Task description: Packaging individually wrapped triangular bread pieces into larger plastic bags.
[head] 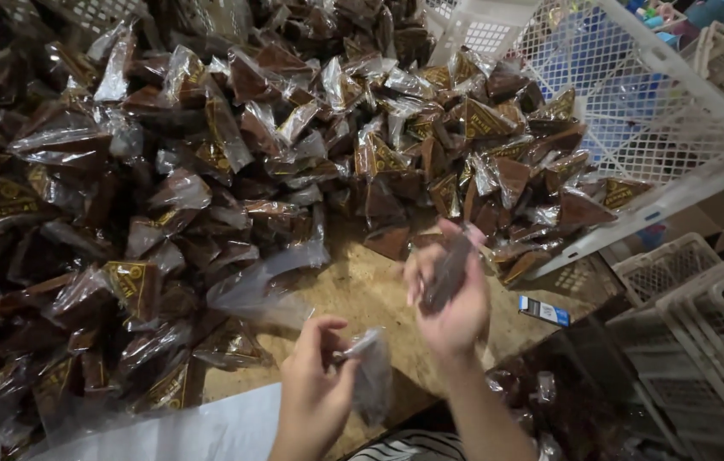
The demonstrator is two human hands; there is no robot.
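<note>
Clear film wraps each dark brown wedge; 2 are in hand above the wooden table (pixel 362 294). Left hand (pixel 315 388) pinches one packet (pixel 370 371) at its top edge, fingers closed. Right hand (pixel 451 294) lies half open, a second packet (pixel 447 271) across the palm. Judged light, slippery, probably crushable: grip at the sealed film edge. Packet heap (pixel 208 171) and tilted white crate (pixel 677 128) lie beyond
</note>
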